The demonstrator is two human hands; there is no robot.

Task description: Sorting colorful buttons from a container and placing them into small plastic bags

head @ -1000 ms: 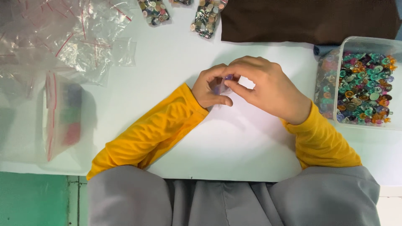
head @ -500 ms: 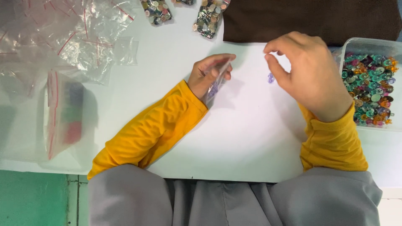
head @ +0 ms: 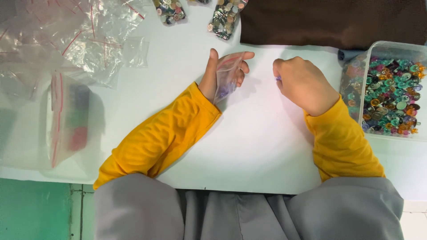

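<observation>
My left hand (head: 216, 73) holds a small clear zip bag (head: 227, 76) upright above the white table, with a few purple pieces at the bag's bottom. My right hand (head: 302, 83) rests on the table to the right of the bag, fingers curled around a small purple piece (head: 278, 78) that peeks out at the fingertips. The two hands are about a hand's width apart. Both arms wear yellow sleeves.
A clear plastic tub (head: 388, 91) of mixed coloured buttons stands at the right edge. A brown cloth (head: 333, 20) lies at the back. Two filled small bags (head: 227, 15) lie at the top centre. A heap of empty clear zip bags (head: 66, 40) covers the left side.
The hands were together, then came apart. My right hand went up to the right and has now dropped back to the table; my left hand has raised the bag upright.
</observation>
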